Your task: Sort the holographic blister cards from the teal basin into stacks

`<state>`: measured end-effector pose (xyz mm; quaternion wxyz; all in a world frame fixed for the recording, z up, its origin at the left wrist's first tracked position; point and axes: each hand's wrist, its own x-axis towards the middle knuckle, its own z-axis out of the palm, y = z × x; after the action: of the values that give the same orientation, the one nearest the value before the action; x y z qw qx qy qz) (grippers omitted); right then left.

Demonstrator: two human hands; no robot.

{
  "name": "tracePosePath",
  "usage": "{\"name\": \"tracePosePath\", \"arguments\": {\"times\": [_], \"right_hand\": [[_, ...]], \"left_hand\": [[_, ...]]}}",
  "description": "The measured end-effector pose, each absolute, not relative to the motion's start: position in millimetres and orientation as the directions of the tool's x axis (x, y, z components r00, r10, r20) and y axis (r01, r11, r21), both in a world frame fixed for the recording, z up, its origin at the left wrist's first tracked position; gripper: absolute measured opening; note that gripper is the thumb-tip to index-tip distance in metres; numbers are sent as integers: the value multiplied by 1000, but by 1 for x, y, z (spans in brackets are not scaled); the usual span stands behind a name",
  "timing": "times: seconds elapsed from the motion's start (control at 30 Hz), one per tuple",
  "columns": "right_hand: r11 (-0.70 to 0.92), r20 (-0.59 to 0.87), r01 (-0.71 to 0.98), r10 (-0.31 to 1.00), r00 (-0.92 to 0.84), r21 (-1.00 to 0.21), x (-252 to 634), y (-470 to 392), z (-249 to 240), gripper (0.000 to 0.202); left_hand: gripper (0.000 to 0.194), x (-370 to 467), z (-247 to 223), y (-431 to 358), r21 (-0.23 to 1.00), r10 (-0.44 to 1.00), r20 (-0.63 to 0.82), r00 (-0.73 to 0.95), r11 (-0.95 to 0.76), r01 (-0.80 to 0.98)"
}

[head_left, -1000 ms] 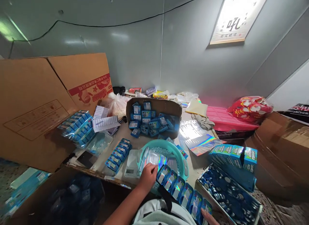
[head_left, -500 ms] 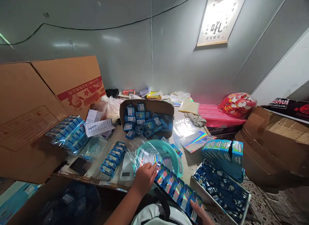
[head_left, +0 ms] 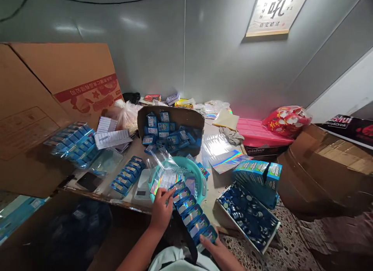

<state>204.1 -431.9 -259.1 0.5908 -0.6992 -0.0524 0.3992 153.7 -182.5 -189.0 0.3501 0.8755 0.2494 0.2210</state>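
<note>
A row of small blue packs (head_left: pixel 190 212) sits lined up between both hands, over the person's lap at the desk (head_left: pixel 217 183) edge. The left hand (head_left: pixel 161 209) pinches its far end; the right hand (head_left: pixel 214 245) cups the near end. Just beyond the left grip, the teal basin (head_left: pixel 201 178) holds loose foil. Wrapped rows (head_left: pixel 126 176) lie further left; loose packs fill the box (head_left: pixel 175 115) behind, so I judge much remains.

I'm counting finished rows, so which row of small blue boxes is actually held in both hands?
The diagonal row of small blue boxes over the teal plastic basin: left hand at its far end, right hand at its near end. The shrink-wrapped row lies untouched on the table.
</note>
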Motion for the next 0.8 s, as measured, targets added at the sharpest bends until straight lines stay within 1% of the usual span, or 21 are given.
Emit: {"name": "tracePosePath", "arguments": {"times": [0.07, 0.13, 0.23, 0.3, 0.37, 0.43, 0.47, 0.53, 0.6, 0.67, 0.73, 0.8], "right_hand": [[-399, -563, -399, 630, 534, -826, 207, -442, -233, 80], [-489, -571, -296, 678, 464, -821, 215, -448, -204, 73], [-620, -567, -55, 673, 476, -783, 229, -451, -173, 57], [-630, -511, 95, 699, 500, -770, 239, -451, -169, 47], [-527, -367, 144, 738, 566, -838, 252, -449, -178, 38], [-383, -208, 123, 713, 670, -916, 269, -439, -192, 28], [-322, -151, 107, 680, 717, -941, 279, -431, -199, 27], [-242, -88, 94, 643, 760, -966, 298, -407, -212, 38], [-176, -66, 64, 644, 762, -982, 311, -376, -223, 50], [-116, -80, -6, 646, 759, -993, 315, -347, -234, 58], [-68, -117, -96, 651, 750, -993, 311, -326, -243, 59], [-29, -157, -182, 649, 744, -983, 303, -316, -252, 57]], "left_hand": [[35, 162, -192, -183, 771, 634, 210, 745, -576, 273], [36, 173, -194, -180, 801, 629, 203, 750, -547, 242], [27, 187, -197, -175, 825, 594, 202, 778, -532, 191], [23, 192, -199, -174, 832, 594, 208, 778, -525, 178], [20, 193, -200, -176, 840, 603, 211, 769, -515, 173], [19, 191, -200, -180, 854, 607, 207, 768, -495, 161], [19, 189, -200, -183, 863, 607, 202, 769, -481, 152], [19, 185, -199, -190, 883, 611, 188, 769, -447, 139], [23, 182, -201, -198, 905, 651, 165, 741, -398, 148], [37, 179, -206, -207, 927, 742, 130, 658, -326, 184], [53, 178, -213, -214, 945, 832, 72, 551, -233, 228], [56, 177, -220, -220, 957, 869, -10, 494, -135, 257]]}}
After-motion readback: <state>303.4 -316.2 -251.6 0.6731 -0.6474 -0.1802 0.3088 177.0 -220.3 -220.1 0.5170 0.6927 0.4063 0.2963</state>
